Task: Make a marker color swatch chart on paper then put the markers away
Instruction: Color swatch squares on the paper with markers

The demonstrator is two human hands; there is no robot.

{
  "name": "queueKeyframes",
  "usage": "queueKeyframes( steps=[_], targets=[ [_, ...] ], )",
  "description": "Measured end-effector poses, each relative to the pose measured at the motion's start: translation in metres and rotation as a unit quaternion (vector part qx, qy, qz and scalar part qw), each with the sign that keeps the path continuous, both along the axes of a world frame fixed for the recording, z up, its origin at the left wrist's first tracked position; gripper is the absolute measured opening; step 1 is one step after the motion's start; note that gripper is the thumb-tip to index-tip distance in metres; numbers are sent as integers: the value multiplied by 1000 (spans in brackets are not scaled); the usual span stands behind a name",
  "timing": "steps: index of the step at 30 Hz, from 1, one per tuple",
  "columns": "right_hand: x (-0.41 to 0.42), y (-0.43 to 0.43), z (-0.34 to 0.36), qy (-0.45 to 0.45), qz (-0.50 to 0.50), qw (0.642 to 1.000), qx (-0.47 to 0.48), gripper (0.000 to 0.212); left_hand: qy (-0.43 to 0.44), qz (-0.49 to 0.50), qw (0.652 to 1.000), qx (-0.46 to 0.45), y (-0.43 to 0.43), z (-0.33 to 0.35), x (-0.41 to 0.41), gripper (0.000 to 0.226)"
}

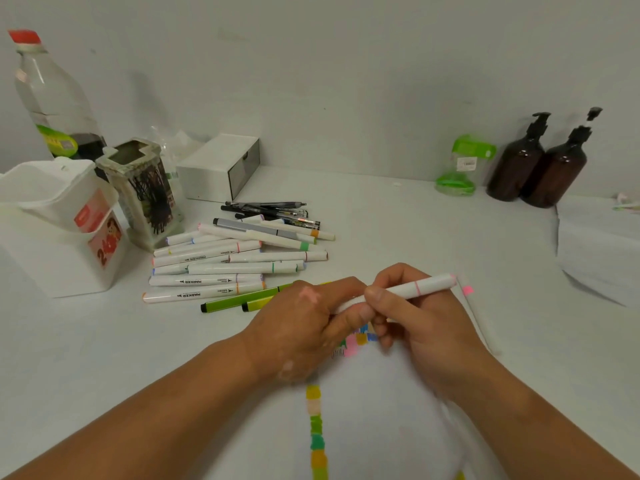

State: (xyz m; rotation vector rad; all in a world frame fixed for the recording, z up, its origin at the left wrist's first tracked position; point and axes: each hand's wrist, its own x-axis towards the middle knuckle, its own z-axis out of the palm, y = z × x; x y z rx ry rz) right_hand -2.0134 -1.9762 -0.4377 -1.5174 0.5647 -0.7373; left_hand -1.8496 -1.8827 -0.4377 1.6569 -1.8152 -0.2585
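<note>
At the near edge of the desk point(415, 230), over the paper point(381, 410), left hand point(304, 320) and right hand point(419, 323) grip one white marker point(429, 285); loose markers point(225, 266) lie mid-desk, plain wall point(346, 81) behind.

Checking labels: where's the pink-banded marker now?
Head view, centre: pink-banded marker gripped by left hand and right hand above swatch paper, right of marker pile.
</note>
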Motion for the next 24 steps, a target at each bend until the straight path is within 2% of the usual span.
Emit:
queueKeyframes(
  steps=[4,6,8,11,15,17,24],
  targets=[
    [-6,-11,3,-50,-105,991,70,9,-72,40,992,97,4,-6,10,76],
    [-9,-13,3,-45,-97,990,91,17,-113,36,985,128,6,-10,13,89],
    [-8,-11,0,-2,-67,994,91,25,-123,40,983,130,6,-12,14,95],
    [-4,-5,-3,86,-40,995,36,16,-115,64,984,118,5,-12,15,94],
    [-6,-5,-7,200,-71,973,-93,8,-109,63,986,110,6,-12,17,80],
    [-6,-3,-8,207,-68,970,-105,4,-111,60,986,113,6,-12,16,79],
    [-6,-2,-8,218,-69,965,-130,10,-110,68,985,115,5,-13,16,85]
  ],
)
